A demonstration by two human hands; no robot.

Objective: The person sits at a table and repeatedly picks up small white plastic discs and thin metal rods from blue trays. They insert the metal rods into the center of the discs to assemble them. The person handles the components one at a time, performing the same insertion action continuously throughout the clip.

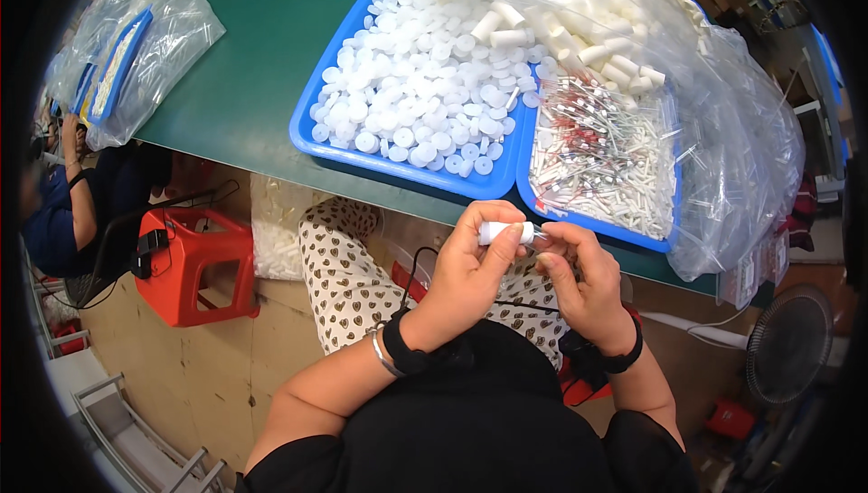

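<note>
The left hand [463, 276] has its grip closed on a white cylinder [493, 232], pinching it between thumb and fingers; the right hand [588, 276] is at the cylinder's right end, thumb and fingertips drawn close together near a thin piece [541, 234] there, though I cannot tell how firmly, if at all, they have hold of it; the white cylinder lies roughly level, held up in front of the near edge of the green desk [244, 68], above the person's patterned trousers [336, 267].

Just beyond the hands, to the left, the larger blue tray [407, 177] is heaped with translucent white discs [398, 86], a few cylinders lying on its far right part; touching it on the right, the smaller blue tray [588, 225] holds short white sticks [615, 199] and, toward its far side, parts with red ends [579, 122]; farther off, more white cylinders [624, 63] are piled by a clear plastic bag [737, 145], which drapes over the right side of the desk; to the left, near the floor, stands a red stool [194, 289].
</note>
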